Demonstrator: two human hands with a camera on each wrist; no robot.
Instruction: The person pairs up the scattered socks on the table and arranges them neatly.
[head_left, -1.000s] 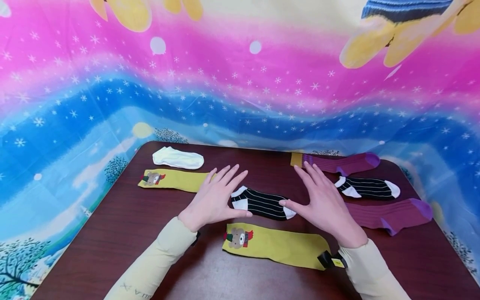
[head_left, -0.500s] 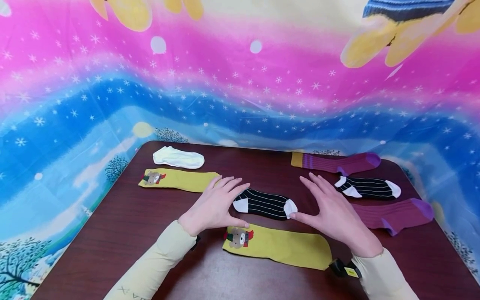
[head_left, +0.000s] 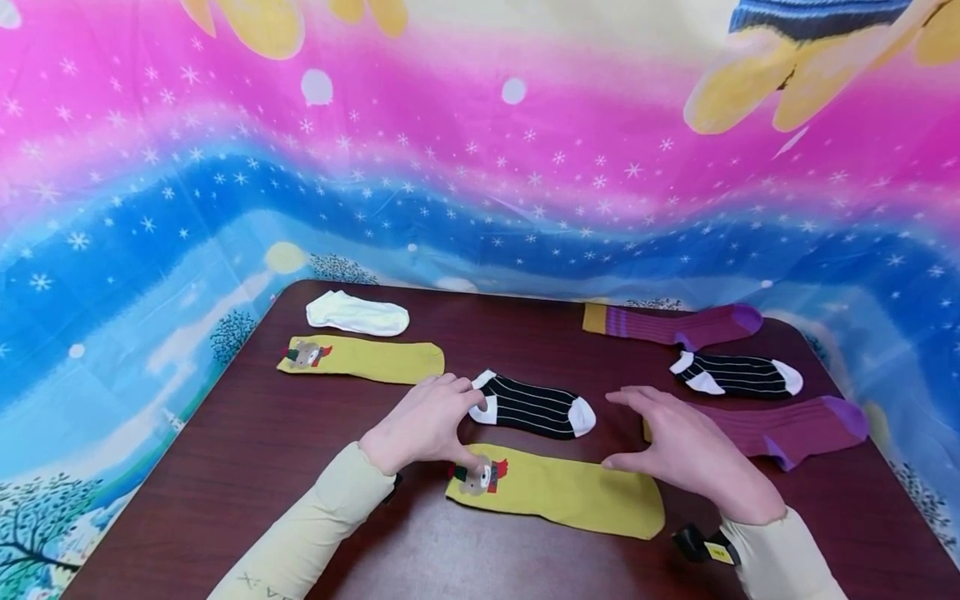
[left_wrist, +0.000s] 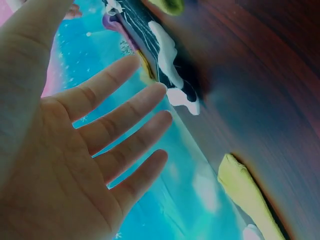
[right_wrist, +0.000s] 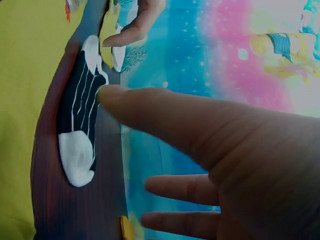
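Near the middle of the table lies a black sock [head_left: 532, 408] with white stripes, its cuff and heel beside the fingertips of my left hand [head_left: 420, 421]. In front of it is a yellow sock [head_left: 577, 496] with a bear picture. My left thumb is over the bear end; whether it touches the cloth I cannot tell. My right hand [head_left: 686, 446] is above the yellow sock's toe end, fingers apart from the thumb. In the left wrist view the fingers [left_wrist: 135, 112] are spread and nearly straight. The right wrist view shows the thumb [right_wrist: 150, 107] extended. Neither hand holds anything.
A white sock [head_left: 358, 315] and another yellow bear sock [head_left: 367, 360] lie at the back left. On the right are two purple socks [head_left: 667, 323] and a second black striped sock [head_left: 742, 377]. A printed cloth [head_left: 480, 167] hangs behind the brown table [head_left: 247, 467].
Both hands have come down and nearer the front yellow sock. My right hand has also moved right, away from the middle black sock. The socks lie where they were.
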